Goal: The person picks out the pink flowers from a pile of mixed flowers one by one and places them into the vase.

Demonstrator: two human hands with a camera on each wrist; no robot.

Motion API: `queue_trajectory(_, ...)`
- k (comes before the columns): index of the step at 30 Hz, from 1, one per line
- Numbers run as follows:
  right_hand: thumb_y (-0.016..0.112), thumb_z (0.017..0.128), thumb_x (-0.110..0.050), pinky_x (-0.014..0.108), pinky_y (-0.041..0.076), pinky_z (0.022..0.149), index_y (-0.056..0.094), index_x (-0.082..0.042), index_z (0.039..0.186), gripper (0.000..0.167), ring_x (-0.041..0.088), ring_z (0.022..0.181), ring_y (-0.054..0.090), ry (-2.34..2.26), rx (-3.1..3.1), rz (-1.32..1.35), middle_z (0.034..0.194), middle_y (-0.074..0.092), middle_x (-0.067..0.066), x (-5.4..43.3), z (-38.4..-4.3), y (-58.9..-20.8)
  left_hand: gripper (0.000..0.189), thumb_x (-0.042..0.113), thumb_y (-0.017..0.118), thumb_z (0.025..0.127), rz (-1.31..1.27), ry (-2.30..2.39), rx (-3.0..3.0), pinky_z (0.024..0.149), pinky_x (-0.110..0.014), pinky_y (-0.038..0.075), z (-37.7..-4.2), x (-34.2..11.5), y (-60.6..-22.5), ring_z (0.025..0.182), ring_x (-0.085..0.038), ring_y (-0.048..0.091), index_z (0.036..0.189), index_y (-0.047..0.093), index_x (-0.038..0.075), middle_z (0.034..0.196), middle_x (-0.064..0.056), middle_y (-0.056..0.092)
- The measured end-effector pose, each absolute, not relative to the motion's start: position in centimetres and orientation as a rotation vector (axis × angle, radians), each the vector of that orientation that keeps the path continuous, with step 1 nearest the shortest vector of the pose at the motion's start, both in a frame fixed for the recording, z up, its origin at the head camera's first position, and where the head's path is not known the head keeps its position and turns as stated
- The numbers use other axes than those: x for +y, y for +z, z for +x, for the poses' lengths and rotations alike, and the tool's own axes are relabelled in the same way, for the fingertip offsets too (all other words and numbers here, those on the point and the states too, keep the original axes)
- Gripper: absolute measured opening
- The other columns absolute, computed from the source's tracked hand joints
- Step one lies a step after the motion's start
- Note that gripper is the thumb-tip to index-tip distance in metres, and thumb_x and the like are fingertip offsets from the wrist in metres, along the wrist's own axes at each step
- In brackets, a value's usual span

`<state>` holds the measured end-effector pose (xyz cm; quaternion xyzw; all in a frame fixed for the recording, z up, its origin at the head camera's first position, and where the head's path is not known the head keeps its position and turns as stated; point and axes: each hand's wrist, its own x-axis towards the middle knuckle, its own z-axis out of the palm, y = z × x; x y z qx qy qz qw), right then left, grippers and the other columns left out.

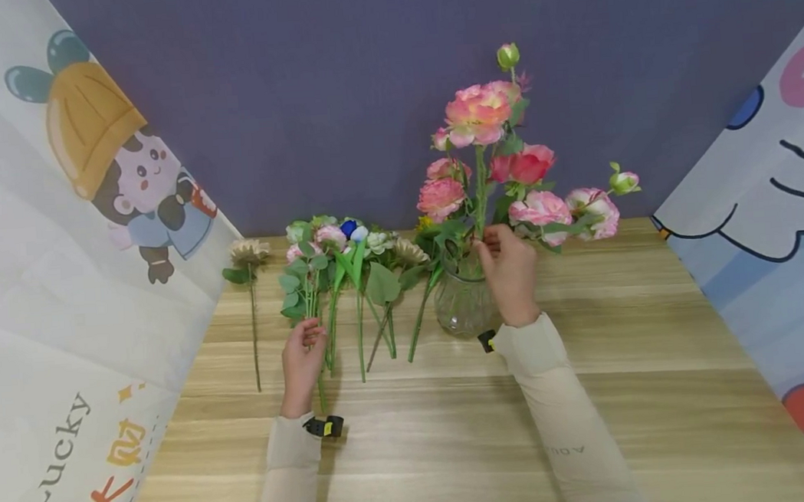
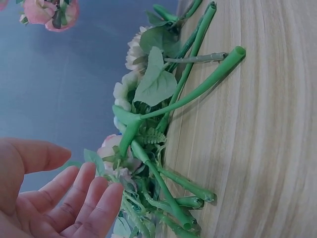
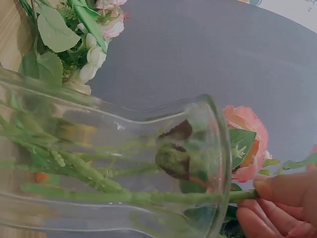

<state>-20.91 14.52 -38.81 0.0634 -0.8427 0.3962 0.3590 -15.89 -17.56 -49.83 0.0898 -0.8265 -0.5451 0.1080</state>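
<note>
My right hand [image 1: 510,273] pinches the green stem [image 1: 480,188] of a tall pink flower [image 1: 478,113] at the mouth of a clear glass vase [image 1: 465,308]. In the right wrist view, the lower stem reaches down inside the vase [image 3: 138,116] among other stems. More pink flowers [image 1: 539,212] lean out of the vase. On the left, my left hand [image 1: 303,361] hovers by the stems of a pink-and-white bunch [image 1: 332,237]. The left wrist view shows its fingers [image 2: 94,191] relaxed and apart from the stems.
Several loose flower stems lie across the wooden table [image 1: 414,450], among them a leafy stem [image 1: 382,284] and a blue bloom [image 1: 348,228]. One beige flower [image 1: 248,253] lies apart at the far left. A dark wall [image 1: 310,111] stands behind.
</note>
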Motion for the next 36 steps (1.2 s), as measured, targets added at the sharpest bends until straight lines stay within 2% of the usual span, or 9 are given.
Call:
queue_trajectory(18,0.068,0.085,-0.011,0.045,0.051,0.066,0.065,0.007,0.083,0.019,0.031,0.066,0.066,0.828,-2.447,0.099,0.077,0.069,0.02,15.0,-20.7,-37.7,0.031,0.008,0.056,0.093,0.247,-1.617,-2.423,0.079,-0.036,0.041,-15.7,-17.6,-49.9,0.095,-0.029,0.052,0.122,0.055,-0.002,0.111,-0.02,0.061)
queue_trajectory(27,0.064,0.086,-0.013,0.046,0.052,0.061,0.068,0.006,0.08,0.02,0.032,0.064,0.066,0.765,-2.551,0.051,0.076,0.069,0.019,15.1,-20.5,-37.8,0.031,0.009,0.056,0.093,0.229,-1.601,-2.428,0.075,-0.033,0.043,-16.0,-17.4,-50.4,0.092,-0.026,0.053,0.122,0.056,-0.002,0.11,-0.018,0.062)
queue_trajectory(36,0.065,0.085,-0.015,0.046,0.05,0.053,0.07,0.002,0.078,0.019,0.031,0.058,0.064,0.721,-2.604,0.025,0.071,0.069,0.014,14.6,-20.4,-37.8,0.03,0.012,0.058,0.093,0.263,-1.602,-2.436,0.08,-0.037,0.043,-15.9,-17.6,-50.1,0.095,-0.029,0.055,0.122,0.057,0.001,0.11,-0.017,0.063)
